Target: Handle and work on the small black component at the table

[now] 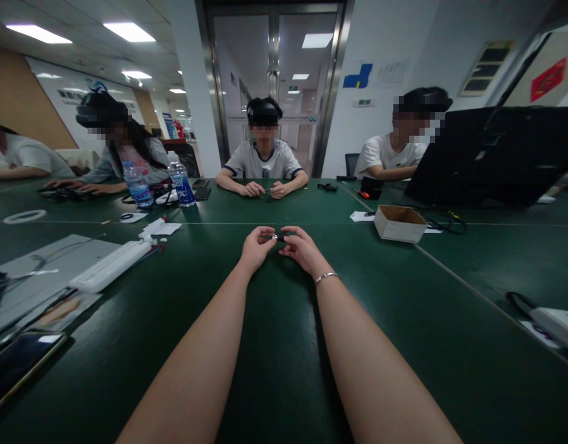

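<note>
Both arms reach forward over the green table (284,345). Between the fingertips of my two hands is a small black object with a shiny metal end (279,237); its exact kind is too small to tell. The fingers of my left hand (257,250) are closed on its metal end at the left. My right hand (304,248), with a silver bracelet on the wrist, pinches the black part, its lower fingers curled beneath. The two hands nearly touch.
A small open cardboard box (399,223) sits ahead to the right, near a large black monitor (491,157). Two water bottles (182,182) stand at the front left. A phone (22,367) and white power strip (112,265) lie left. Several people sit across the table.
</note>
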Available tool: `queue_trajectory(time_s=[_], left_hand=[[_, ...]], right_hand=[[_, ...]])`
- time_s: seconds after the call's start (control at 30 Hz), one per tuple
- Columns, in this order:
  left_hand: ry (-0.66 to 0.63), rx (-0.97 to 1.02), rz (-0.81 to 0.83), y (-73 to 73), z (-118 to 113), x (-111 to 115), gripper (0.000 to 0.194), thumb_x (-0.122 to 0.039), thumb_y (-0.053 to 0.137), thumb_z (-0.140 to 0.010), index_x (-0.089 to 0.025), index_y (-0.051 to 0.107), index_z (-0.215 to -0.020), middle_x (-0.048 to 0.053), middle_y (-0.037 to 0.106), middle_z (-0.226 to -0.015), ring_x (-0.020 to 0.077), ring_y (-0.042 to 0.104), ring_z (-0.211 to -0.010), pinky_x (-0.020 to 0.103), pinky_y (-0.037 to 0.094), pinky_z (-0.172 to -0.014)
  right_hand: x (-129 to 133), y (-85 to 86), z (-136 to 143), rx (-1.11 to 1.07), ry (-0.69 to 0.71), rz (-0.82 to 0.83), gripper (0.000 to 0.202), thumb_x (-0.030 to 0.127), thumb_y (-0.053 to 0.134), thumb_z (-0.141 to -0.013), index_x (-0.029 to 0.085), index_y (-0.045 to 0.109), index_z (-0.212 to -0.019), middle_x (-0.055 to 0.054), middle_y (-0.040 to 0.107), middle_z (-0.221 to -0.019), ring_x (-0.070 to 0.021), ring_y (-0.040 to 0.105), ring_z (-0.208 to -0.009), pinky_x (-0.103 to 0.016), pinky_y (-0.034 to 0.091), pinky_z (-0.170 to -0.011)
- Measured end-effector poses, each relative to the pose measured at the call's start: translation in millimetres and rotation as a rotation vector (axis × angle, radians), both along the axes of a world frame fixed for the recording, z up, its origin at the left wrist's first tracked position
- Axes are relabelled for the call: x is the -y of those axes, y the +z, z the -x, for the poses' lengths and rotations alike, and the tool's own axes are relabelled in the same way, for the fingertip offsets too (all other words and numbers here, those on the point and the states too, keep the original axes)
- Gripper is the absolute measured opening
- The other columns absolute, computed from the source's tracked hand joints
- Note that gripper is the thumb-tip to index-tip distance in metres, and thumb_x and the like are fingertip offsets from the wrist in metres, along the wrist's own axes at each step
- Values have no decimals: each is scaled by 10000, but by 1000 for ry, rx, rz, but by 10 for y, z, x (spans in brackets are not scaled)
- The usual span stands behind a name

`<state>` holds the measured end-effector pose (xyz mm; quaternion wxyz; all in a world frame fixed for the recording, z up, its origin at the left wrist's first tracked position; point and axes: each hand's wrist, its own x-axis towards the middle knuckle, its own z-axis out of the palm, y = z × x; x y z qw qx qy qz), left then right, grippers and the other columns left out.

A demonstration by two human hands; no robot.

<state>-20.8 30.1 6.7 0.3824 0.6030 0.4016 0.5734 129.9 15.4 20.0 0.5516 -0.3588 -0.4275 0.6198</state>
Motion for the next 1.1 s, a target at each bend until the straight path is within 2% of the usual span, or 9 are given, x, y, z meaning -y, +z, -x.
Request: queue_trajectory(time_s=[0.17, 0.23, 0.33, 0.43, 0.57, 0.63, 0.77, 0.93, 1.1], left_hand=[[-13, 6, 6, 9, -2, 6, 228, -174, 687, -670, -145, 642, -891, 78, 674, -931, 178, 623, -872, 314, 487, -821], [-4, 1, 6, 12, -2, 5, 216, -166, 678, -667, -147, 648, -880, 74, 676, -921, 176, 620, -873, 310, 484, -826], [1, -2, 17, 17, -1, 5, 204, -167, 665, -672, -147, 652, -875, 69, 678, -918, 172, 619, -865, 309, 483, -830], [-5, 3, 33, 25, -3, 14, 198, -173, 667, -672, -146, 651, -867, 68, 677, -910, 178, 621, -878, 311, 482, -830], [-15, 7, 77, 49, -8, 37, 191, -184, 658, -685, -147, 649, -872, 63, 671, -896, 176, 616, -856, 303, 485, -796], [-6, 4, 98, 64, -12, 47, 177, -193, 644, -697, -152, 651, -869, 51, 665, -862, 164, 607, -807, 287, 484, -757], [-11, 9, 122, 82, -33, 64, 135, -201, 590, -716, -158, 650, -830, 11, 625, -734, 130, 559, -660, 250, 454, -652], [-65, -44, 99, 65, -55, 79, 147, -238, 536, -768, -153, 655, -781, -27, 515, -545, 106, 462, -503, 223, 362, -522], [-1, -37, 50, 12, -31, 55, 185, -267, 523, -807, -145, 654, -853, -37, 469, -495, 101, 415, -459, 217, 306, -480]], right_hand=[[-13, -15, 22, 91, -18, 19, 167, 313, 667, -844, 184, 598, -924, 19, 601, -629, -88, 526, -399, -238, 553, -436], [-18, -25, 28, 145, -18, -7, 171, 287, 697, -815, 179, 599, -904, 43, 556, -565, -75, 472, -357, -219, 519, -379], [-13, -25, 20, 120, 31, -65, 285, 155, 751, -710, 201, 606, -950, 57, 573, -636, -76, 522, -414, -235, 566, -437], [-7, -18, 9, 98, 54, -39, 274, 220, 734, -739, 202, 595, -974, 41, 595, -665, -80, 536, -435, -260, 589, -472], [-13, -23, 9, 114, 53, -72, 237, 226, 705, -724, 195, 572, -918, 84, 534, -558, -49, 417, -358, -250, 572, -446], [-12, -25, 12, 100, 67, -97, 280, 198, 709, -685, 213, 557, -921, 106, 511, -543, -54, 427, -369, -255, 579, -461], [-1, -18, 12, 122, 49, -50, 240, 284, 699, -720, 205, 548, -888, 101, 499, -516, -59, 421, -366, -224, 547, -421], [2, -18, 2, 77, 72, -77, 340, 159, 729, -660, 216, 563, -951, 99, 547, -589, -50, 435, -385, -213, 549, -454], [-6, -14, 18, 126, 85, -18, 200, 260, 689, -790, 187, 571, -933, 52, 576, -611, -63, 463, -375, -249, 566, -456]])
